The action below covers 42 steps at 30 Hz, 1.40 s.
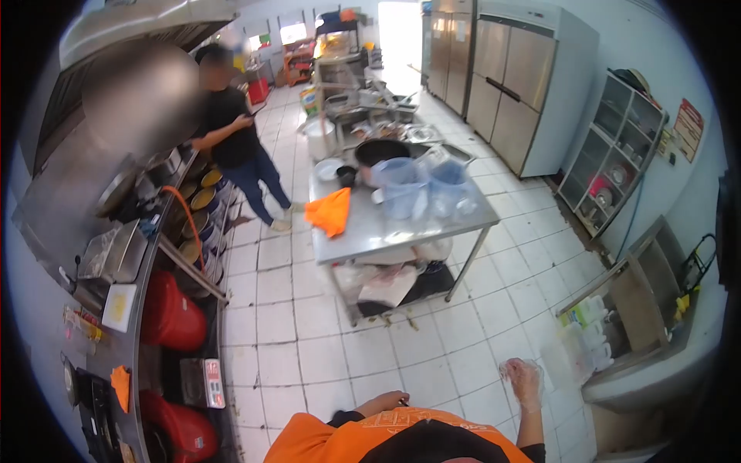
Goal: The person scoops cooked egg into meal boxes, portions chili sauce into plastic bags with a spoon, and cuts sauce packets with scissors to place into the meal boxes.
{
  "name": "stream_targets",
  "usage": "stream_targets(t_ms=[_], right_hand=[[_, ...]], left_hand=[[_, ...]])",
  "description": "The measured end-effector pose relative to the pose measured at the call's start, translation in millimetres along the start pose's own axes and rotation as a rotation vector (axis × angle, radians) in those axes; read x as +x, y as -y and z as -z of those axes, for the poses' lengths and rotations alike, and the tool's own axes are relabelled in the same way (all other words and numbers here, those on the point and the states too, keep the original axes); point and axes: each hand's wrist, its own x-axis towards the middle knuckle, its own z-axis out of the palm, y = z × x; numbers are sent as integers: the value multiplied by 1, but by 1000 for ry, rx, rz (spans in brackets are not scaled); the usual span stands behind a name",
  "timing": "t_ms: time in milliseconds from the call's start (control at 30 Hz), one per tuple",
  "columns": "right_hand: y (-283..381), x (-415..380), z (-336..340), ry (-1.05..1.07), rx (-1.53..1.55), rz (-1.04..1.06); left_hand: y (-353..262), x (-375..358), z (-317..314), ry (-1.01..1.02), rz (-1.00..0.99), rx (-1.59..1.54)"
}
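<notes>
My left hand (384, 403) is low in front of my orange shirt (370, 434). Its fingers are curled, and a small dark thing shows at their tips, too small to name. Out to the right, over the tiled floor, is my right hand (526, 383) in a loose clear plastic glove. Those fingers are bent inward, and whether anything lies inside them is hidden. Neither hand touches the steel table (363, 245) ahead. On that table are an orange cloth (329, 212), clear plastic tubs (401, 189) and a dark pan (382, 153).
A person (235, 131) in dark clothes stands left of the table, holding a phone-like object. A steel counter (147, 309) with red bins (171, 312) beneath runs along the left. Steel refrigerators (509, 69), a glass-fronted cabinet (617, 147) and plastic jugs (594, 339) line the right.
</notes>
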Motion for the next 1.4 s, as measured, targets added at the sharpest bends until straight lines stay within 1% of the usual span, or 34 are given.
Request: stream_targets(t_ms=[67,100,200,300,333,367,400,433,467,533,567,600,633,667,700,733,767,800,833,867,900,967,1000,1067,1100,1133,1167,1200,1233,1267,1300,1333,1367,1400], right_hand=[[-31,33,14,54,174,-134],[-49,49,17,89,263,-203],[-101,109,5,-41,258,39],[-163,175,-5,-49,292,129],[-189,198,-1,-37,309,82],[-211,215,4,-20,329,35],[-231,231,1,0,355,-14],[-262,231,-8,59,359,-99],[-297,252,-8,94,345,-164],[-331,286,19,182,333,-308],[-344,284,36,252,324,-403],[-367,279,43,258,311,-462],[-405,277,37,251,307,-509],[-437,280,35,237,307,-548],[-456,287,49,308,556,-601],[-488,278,38,234,358,-563],[-522,267,25,160,154,-543],[-537,283,22,165,124,-616],[-553,310,17,179,155,-713],[-571,336,12,187,179,-794],[-593,365,7,179,192,-843],[-644,422,-4,138,219,-864],[-676,449,-9,84,236,-831],[-754,535,-19,-88,326,-691],[-791,587,-24,-131,420,-600],[-782,673,-16,-168,-39,-480],[-763,767,5,-68,-54,-424],[-778,841,-9,-166,-63,-244],[-789,912,-27,-266,-67,-69],[-751,986,-22,-159,-130,-12],[-709,1065,-16,-54,-198,47],[-692,1130,-37,-25,-211,169],[-676,1189,-58,7,-229,290],[-642,1244,-73,53,-228,373]], left_hand=[[-37,67,17,65,-42,81],[-44,97,26,-11,-98,108],[-82,163,71,-101,30,61],[-73,233,94,-251,19,-10],[-77,259,102,-241,126,-14],[-71,290,100,-290,125,-74],[-70,323,100,-317,201,-224],[-63,363,102,-275,247,-229],[-57,402,104,-231,292,-232],[-53,492,107,-77,218,25],[-59,532,114,-10,169,148],[-68,581,120,145,307,114],[-100,613,125,-156,303,71],[-127,658,137,-188,148,39],[-166,702,156,-185,80,-7],[-217,741,184,-132,8,33],[-243,782,194,-179,-118,-61],[-263,823,212,-231,-247,-146],[-281,862,234,-207,-288,-107],[-296,893,257,-182,-322,-72],[-309,919,284,-152,-301,-63],[-294,972,335,-240,-356,-150],[-284,986,342,-279,-372,-215],[-238,1011,384,-300,-134,101],[-218,1009,408,-365,-95,121],[-202,1005,426,-441,-61,139],[-193,1003,448,-509,-11,160],[-187,997,471,-578,36,180],[-181,991,495,-577,170,121],[-168,981,514,-572,302,56],[-145,971,528,-667,372,-25],[-128,960,537,-756,439,-114],[-112,949,539,-872,563,-184],[-104,937,543,-980,690,-255]])
